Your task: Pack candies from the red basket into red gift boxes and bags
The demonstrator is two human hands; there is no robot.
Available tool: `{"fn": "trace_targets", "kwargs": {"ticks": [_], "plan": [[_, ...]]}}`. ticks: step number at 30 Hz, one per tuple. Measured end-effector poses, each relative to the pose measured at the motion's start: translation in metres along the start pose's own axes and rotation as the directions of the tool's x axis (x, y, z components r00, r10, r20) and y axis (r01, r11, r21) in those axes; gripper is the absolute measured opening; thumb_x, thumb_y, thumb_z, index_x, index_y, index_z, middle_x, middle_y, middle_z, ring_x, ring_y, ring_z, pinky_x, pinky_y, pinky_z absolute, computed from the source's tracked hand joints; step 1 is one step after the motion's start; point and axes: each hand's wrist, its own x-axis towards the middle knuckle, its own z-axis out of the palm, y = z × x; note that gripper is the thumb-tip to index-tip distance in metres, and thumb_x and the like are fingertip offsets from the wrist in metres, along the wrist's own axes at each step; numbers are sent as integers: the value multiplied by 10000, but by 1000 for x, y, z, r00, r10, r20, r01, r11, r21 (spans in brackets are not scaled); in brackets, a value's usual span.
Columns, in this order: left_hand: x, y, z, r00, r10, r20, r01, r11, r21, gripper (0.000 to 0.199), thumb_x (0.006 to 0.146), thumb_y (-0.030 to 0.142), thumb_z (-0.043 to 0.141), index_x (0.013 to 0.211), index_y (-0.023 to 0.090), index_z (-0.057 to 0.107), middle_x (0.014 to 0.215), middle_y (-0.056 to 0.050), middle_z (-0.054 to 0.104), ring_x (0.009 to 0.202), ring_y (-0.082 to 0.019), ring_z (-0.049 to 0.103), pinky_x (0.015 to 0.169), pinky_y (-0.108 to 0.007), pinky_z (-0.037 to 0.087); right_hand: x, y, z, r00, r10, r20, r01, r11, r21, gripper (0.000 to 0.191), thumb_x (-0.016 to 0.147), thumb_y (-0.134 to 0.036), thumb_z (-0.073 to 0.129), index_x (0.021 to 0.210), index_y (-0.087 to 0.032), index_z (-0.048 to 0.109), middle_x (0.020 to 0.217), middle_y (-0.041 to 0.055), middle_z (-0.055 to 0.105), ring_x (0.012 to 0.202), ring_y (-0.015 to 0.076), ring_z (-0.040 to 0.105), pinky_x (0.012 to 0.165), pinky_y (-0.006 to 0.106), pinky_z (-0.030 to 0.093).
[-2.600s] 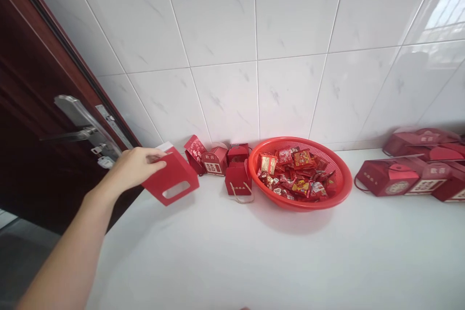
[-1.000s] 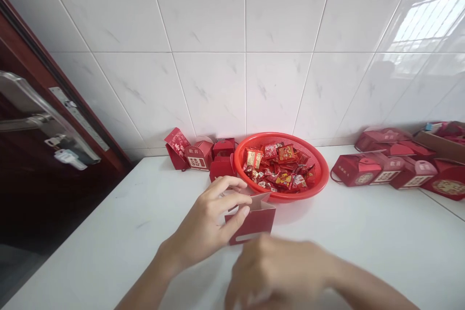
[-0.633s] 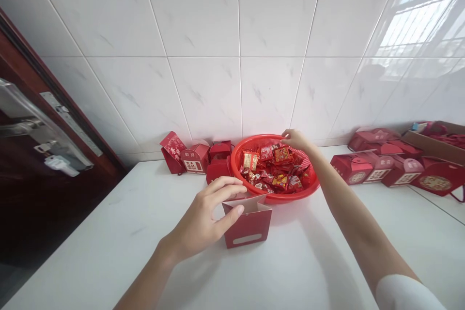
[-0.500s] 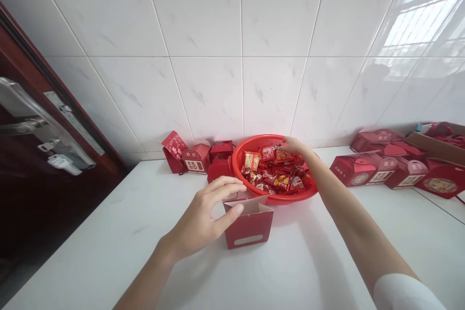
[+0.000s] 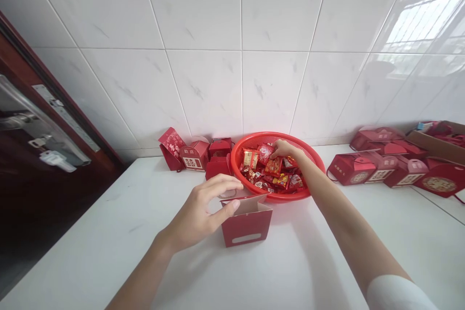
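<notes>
On the white counter stands an open-topped red paper box [image 5: 247,226], its flaps up and a pale slot low on the front. My left hand [image 5: 207,206] is at the box's left edge, fingers stretched out and thumb apart, not closed on it. Just behind the box, a red plastic basket [image 5: 317,155] holds many wrapped candies [image 5: 281,180]. My right hand [image 5: 286,149] reaches into the basket from the right, fingers bent down and pinched at a red candy packet [image 5: 273,167]. The fingertips are partly hidden among the wrappers.
Several small red gift boxes [image 5: 194,155] stand against the tiled wall, left of the basket. More red boxes [image 5: 351,169] are grouped on the right, beside a cardboard carton [image 5: 436,144]. A dark door with keys [image 5: 57,160] is at the left, past the counter's edge.
My right hand has moved left and down from the basket's back rim into the candies, and its fingers have closed at a packet. My left hand and the box stay nearly in place.
</notes>
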Motion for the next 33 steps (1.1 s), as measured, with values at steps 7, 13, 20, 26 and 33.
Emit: {"fn": "trace_targets", "kwargs": {"ticks": [7, 13, 20, 26, 33], "plan": [[5, -14, 0, 996, -91, -4, 90, 989, -115, 197, 947, 331, 636, 1082, 236, 742, 1155, -66, 731, 1064, -216, 693, 896, -309, 600, -12, -6, -4, 996, -60, 62, 57, 997, 48, 178, 733, -201, 716, 693, -187, 543, 723, -1, 642, 691, 152, 602, 593, 234, 452], [18, -29, 6, 983, -181, -24, 169, 950, -263, 257, 924, 433, 648, 999, 215, 760, 1047, -72, 751, 980, -226, 702, 839, -329, 599, -12, -5, -4, 993, 6, 117, -7, 1000, 8, 347, 682, -320, 822, 941, -214, 617, 885, 36, 705, 770, 224, 660, 629, 298, 508], [50, -38, 17, 972, -230, 52, 233, 898, -373, 324, 876, 484, 696, 1005, 194, 760, 1053, -81, 767, 1017, -250, 707, 923, -379, 577, -16, -14, -1, 985, 43, 167, -36, 998, -42, 443, 630, -199, 839, 1023, -221, 635, 824, 35, 695, 717, 235, 663, 608, 320, 519], [81, -57, 37, 970, -224, 92, 242, 854, -461, 351, 819, 479, 732, 979, 167, 748, 1023, -91, 769, 1019, -276, 706, 1000, -453, 537, -26, -15, -9, 978, -101, 185, 95, 995, 39, 203, 649, -210, 792, 694, -205, 594, 692, -1, 632, 671, 181, 614, 606, 280, 484], [92, -71, 60, 916, -401, 17, 344, 764, -546, 503, 817, 333, 753, 1272, 174, 608, 1323, -145, 648, 1316, -285, 570, 1102, -448, 480, -66, -26, -13, 918, -394, 49, 353, 866, 355, 195, 840, -381, 587, 802, -199, 531, 733, -11, 607, 695, 141, 588, 650, 266, 481]]}}
